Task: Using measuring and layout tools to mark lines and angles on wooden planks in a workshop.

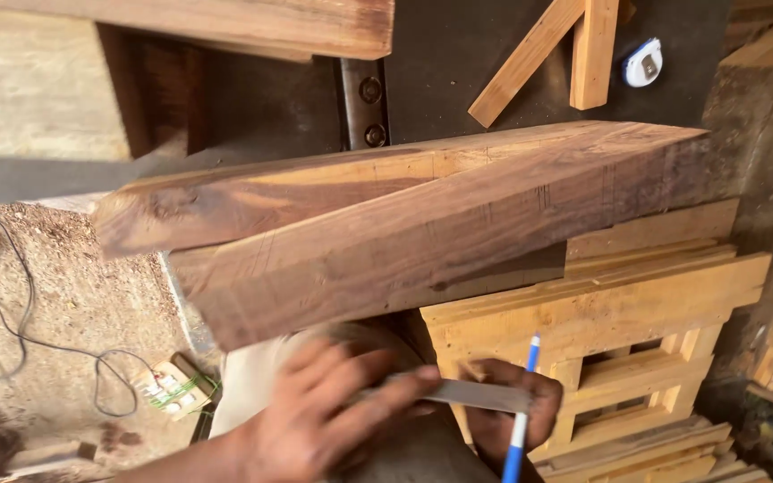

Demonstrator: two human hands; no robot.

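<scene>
A thick reddish-brown timber beam [422,224] is laid across the bench, above a stack of pale yellow planks [619,313]; faint lines are seen on its face, though no fresh marking is shown. A flat grey metal ruler [476,394] is pinched by the left hand [324,416] below the beam. The ruler's other end and a blue-and-white pen [521,420] are gripped by the right hand [512,411].
</scene>
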